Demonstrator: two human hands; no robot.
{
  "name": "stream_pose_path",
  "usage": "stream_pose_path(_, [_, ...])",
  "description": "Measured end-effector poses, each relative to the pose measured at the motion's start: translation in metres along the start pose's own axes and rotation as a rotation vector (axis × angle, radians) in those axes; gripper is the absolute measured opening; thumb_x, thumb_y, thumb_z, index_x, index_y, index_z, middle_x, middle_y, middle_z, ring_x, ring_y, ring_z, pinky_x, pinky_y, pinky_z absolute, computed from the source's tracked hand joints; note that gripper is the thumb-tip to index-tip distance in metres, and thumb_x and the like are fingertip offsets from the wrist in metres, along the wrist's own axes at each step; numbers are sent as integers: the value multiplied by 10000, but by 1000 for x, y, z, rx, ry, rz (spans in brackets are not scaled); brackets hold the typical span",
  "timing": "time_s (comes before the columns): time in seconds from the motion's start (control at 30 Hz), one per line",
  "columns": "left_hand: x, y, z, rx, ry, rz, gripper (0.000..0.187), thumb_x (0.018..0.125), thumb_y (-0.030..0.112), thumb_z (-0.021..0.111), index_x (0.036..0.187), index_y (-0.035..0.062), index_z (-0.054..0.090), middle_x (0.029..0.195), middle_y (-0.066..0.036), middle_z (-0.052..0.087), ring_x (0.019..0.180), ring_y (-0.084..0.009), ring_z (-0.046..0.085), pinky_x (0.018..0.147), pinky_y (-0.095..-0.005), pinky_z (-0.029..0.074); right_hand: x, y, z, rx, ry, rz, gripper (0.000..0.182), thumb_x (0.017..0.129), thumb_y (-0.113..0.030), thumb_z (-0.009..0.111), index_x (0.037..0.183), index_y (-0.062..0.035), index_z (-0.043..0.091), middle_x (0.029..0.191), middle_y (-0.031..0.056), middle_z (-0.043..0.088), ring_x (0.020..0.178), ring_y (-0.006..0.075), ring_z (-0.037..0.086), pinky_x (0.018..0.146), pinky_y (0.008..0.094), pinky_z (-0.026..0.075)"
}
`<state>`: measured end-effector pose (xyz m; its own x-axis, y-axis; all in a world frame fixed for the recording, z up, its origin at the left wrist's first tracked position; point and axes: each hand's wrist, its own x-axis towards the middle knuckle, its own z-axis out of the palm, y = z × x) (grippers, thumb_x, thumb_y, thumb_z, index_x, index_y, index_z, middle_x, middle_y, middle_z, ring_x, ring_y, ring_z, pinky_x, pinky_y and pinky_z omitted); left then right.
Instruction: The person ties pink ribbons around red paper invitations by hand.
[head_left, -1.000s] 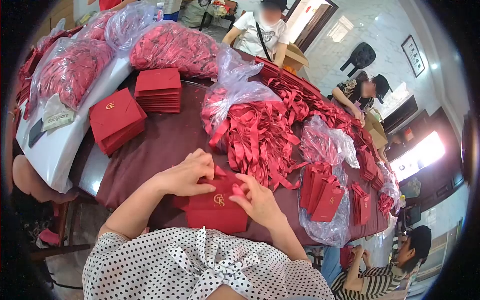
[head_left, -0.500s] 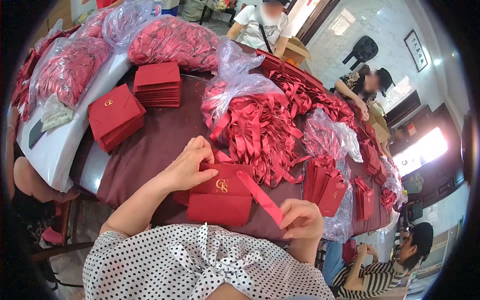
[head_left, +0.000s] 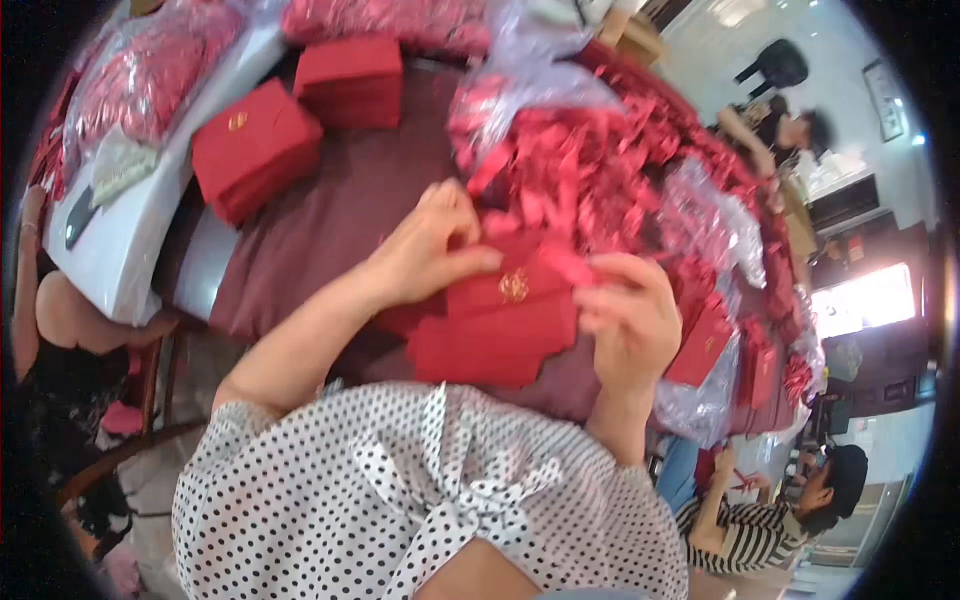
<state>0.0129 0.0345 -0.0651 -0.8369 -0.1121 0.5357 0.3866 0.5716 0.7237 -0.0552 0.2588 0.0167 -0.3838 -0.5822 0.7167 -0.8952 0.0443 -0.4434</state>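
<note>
A red card pouch (head_left: 497,335) with a gold emblem lies on the dark red cloth in front of me, its lower part folded out toward me. My left hand (head_left: 430,250) is on its upper left corner, thumb and fingers pinched on the pouch. At the pouch's upper right, my right hand (head_left: 628,310) is closed on a red ribbon (head_left: 565,262); the fingertips are blurred. Behind the pouch spreads a heap of loose red ribbons (head_left: 560,170), spilling from a clear plastic bag (head_left: 535,70).
Two stacks of red pouches (head_left: 255,150) (head_left: 348,82) stand at the back left. A bag of red ribbons (head_left: 160,75) lies on a white surface at far left. More pouches (head_left: 703,342) lie right. A person in stripes (head_left: 745,530) sits lower right; another person (head_left: 775,135) is at upper right.
The view has shifted, so the table stands higher in it. My right hand has moved from the ribbon's stretched-out end near the table edge to beside the pouch's upper right.
</note>
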Motion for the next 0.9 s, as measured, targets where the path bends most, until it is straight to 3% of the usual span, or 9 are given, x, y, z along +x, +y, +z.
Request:
stream_pose_path(0.03, [-2, -4, 3, -47, -16, -51, 283, 791, 179, 726, 709, 41, 493, 830, -62, 453, 843, -202, 452, 760, -311, 377, 7, 8, 11, 113, -58, -90, 116, 758, -57, 699, 874, -62, 704, 820, 84, 671, 700, 163, 609, 658, 256, 474])
stream_pose_path(0.1, [-2, -7, 2, -299, -109, -184, 231, 897, 209, 630, 781, 36, 531, 853, -13, 452, 874, -133, 430, 801, -271, 358, 4, 19, 36, 292, -71, 315, 90, 844, -58, 647, 918, -26, 689, 724, 52, 640, 641, 115, 572, 616, 223, 449])
stream_pose_path(0.2, [-3, -8, 1, -458, -149, -359, 256, 955, 275, 548, 893, 27, 570, 909, 17, 475, 917, -105, 442, 840, -241, 356, -5, 43, 57, 543, -119, 649, 165, 949, -122, 563, 1018, -11, 664, 752, -11, 593, 681, 55, 523, 612, 192, 416])
stream_pose_path(0.3, [-4, -5, 3, -724, -191, -552, 254, 964, 283, 541, 956, 31, 569, 954, 26, 484, 934, -75, 453, 857, -229, 364, -8, 38, 59, 522, -131, 586, 187, 961, -135, 543, 1048, -18, 661, 801, 4, 601, 721, 56, 529, 644, 184, 416])
stream_pose_path(0.53, [-4, -9, 1, -932, -260, -556, 241, 972, 269, 527, 990, 33, 568, 984, 25, 489, 951, -56, 457, 860, -216, 370, -11, 33, 63, 719, -58, 617, 109, 928, -82, 591, 981, -11, 654, 813, 8, 608, 716, 65, 540, 639, 193, 434])
stream_pose_path(0.6, [-3, -7, 0, -899, -277, -583, 224, 976, 259, 517, 963, 39, 562, 976, 28, 476, 945, -55, 449, 857, -213, 364, -13, 38, 56, 533, -229, 515, 80, 882, -71, 650, 933, -9, 651, 792, 23, 629, 679, 71, 565, 603, 217, 455])
stream_pose_path(0.7, [-3, -7, 4, -766, -247, -533, 206, 979, 244, 506, 942, 45, 545, 959, 25, 453, 939, -70, 434, 864, -214, 344, -8, 31, 54, 293, -242, 390, 96, 840, -69, 686, 914, -16, 660, 750, 52, 641, 643, 86, 591, 568, 240, 463])
stream_pose_path(0.9, [-2, 0, 2, -463, -275, -363, 196, 989, 210, 466, 908, 35, 503, 937, -10, 427, 951, -109, 404, 879, -252, 322, -7, 22, 54, 257, -287, 503, 101, 797, -65, 705, 880, -24, 665, 745, 87, 649, 646, 146, 626, 563, 257, 458])
